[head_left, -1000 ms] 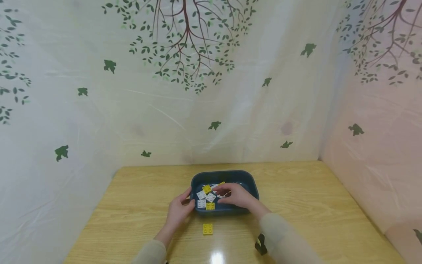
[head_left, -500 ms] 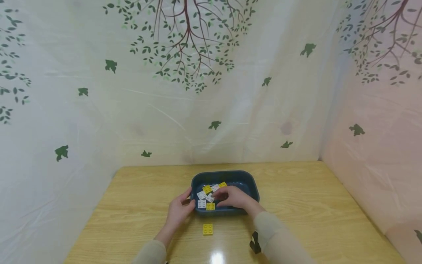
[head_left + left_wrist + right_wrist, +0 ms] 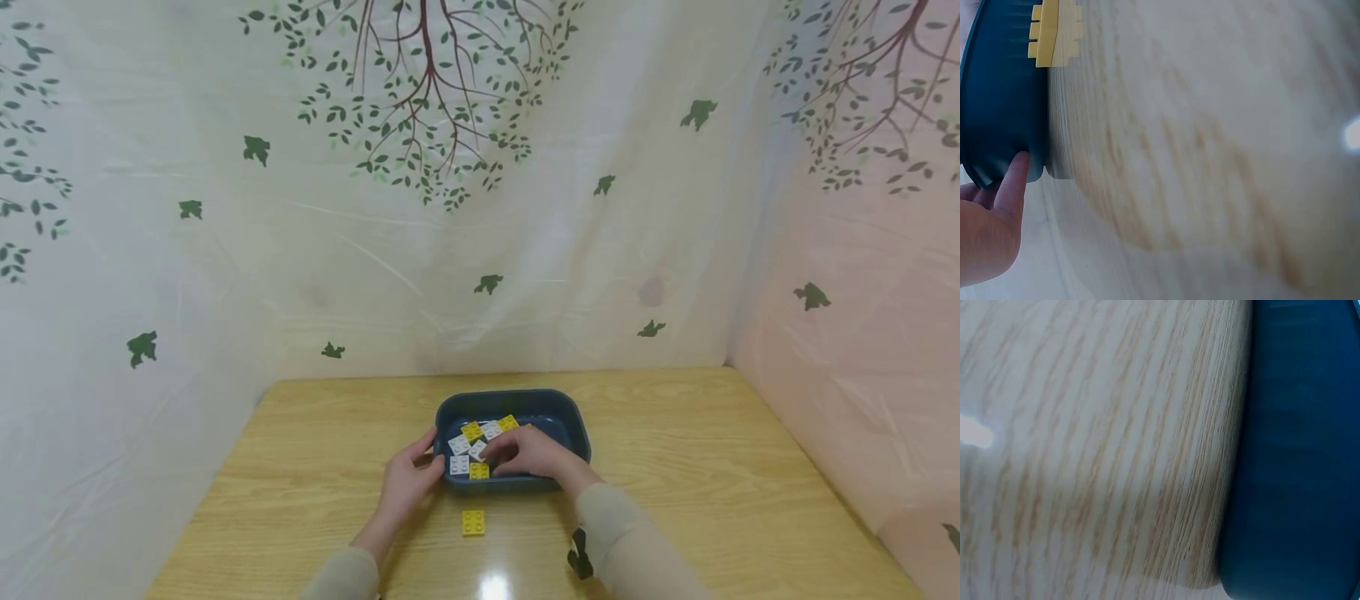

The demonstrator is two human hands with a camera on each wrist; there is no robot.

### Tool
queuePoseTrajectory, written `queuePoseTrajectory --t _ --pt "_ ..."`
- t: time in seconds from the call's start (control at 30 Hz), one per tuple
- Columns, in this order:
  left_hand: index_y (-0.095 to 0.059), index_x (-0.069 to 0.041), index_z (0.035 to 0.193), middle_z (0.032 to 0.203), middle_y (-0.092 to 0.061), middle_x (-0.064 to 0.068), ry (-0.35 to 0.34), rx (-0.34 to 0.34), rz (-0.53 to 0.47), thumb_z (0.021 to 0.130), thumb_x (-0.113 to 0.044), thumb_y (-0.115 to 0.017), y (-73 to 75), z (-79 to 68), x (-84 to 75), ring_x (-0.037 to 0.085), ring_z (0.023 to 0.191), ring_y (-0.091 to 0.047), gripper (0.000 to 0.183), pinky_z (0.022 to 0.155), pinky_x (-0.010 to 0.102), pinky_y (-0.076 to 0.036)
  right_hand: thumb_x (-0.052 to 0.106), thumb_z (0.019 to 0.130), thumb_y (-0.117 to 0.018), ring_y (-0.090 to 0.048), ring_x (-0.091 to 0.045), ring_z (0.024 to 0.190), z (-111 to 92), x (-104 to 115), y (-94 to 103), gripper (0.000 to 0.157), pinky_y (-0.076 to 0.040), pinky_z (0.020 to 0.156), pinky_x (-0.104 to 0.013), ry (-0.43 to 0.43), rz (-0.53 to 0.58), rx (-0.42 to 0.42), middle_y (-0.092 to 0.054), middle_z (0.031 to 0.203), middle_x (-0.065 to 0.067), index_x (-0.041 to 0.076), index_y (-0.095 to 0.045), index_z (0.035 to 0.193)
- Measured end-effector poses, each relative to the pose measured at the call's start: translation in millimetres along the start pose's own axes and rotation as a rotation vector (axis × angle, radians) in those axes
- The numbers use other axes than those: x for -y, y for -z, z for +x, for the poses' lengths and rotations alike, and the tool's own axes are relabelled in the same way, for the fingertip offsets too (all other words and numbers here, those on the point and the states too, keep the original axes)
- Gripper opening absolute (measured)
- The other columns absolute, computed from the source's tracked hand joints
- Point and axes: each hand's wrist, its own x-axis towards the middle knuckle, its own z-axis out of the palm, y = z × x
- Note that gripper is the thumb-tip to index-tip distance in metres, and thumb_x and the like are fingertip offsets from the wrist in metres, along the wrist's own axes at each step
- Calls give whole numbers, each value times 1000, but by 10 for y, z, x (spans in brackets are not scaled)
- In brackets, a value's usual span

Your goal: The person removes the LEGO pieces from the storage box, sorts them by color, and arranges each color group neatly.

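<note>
A dark blue tray sits on the table, holding several white and yellow toy building bricks. My left hand grips its left end; in the left wrist view the thumb presses the front wall and the fingers go behind. Inside the tray is my right hand, fingers bent, fingertips right at a white brick that they partly cover. Thumb and forefinger stand apart. Close by lie a yellow brick and another white brick. The right wrist view has the tray wall but no hand.
One yellow brick with studs up lies on the wooden table in front of the tray. A pale curtain printed with branches and leaves hangs behind and at the sides. A dark device is at the right wrist.
My right hand has moved slightly left and down inside the tray, uncovering a yellow brick at the back. My left hand has stayed on the tray's left end.
</note>
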Motion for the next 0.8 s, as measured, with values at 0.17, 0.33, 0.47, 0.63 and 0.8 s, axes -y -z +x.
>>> queuePoseTrajectory --t 0.17,0.33,0.47,0.63,0.8 --pt "-54 -8 142 141 -55 15 -8 8 -2 91 -11 -66 4 36 11 32 114 -61 53 97 46 -51 12 85 -78 -64 -7 95 30 0 -4 28 -53 91 -32 -7 -46 5 -72 110 7 18 -76 113" --pt "-54 -6 142 140 -55 17 -30 14 -8 90 -10 -67 14 60 22 33 113 -62 53 95 45 -52 13 85 -78 -63 -6 96 73 -7 -12 31 -52 92 -32 -3 -94 11 -71 112 9 20 -75 115" --pt "-54 -4 141 139 -55 19 -53 9 -6 89 -9 -67 25 77 25 33 111 -63 53 94 43 -53 13 84 -79 -62 -5 97 113 -18 -28 33 -51 91 -30 0 -126 15 -70 113 11 21 -75 116" --pt "-55 -5 141 139 -56 19 -55 3 10 90 -10 -67 34 99 16 33 110 -63 52 90 41 -55 12 83 -80 -61 -5 99 163 -11 -40 34 -51 91 -28 1 -146 17 -70 113 11 21 -75 116" --pt "-54 -6 142 140 -55 18 -41 17 8 91 -11 -67 39 125 14 33 112 -62 53 91 42 -55 10 83 -79 -59 -5 99 217 -13 -45 36 -50 94 -30 0 -158 30 -68 113 11 20 -75 117"
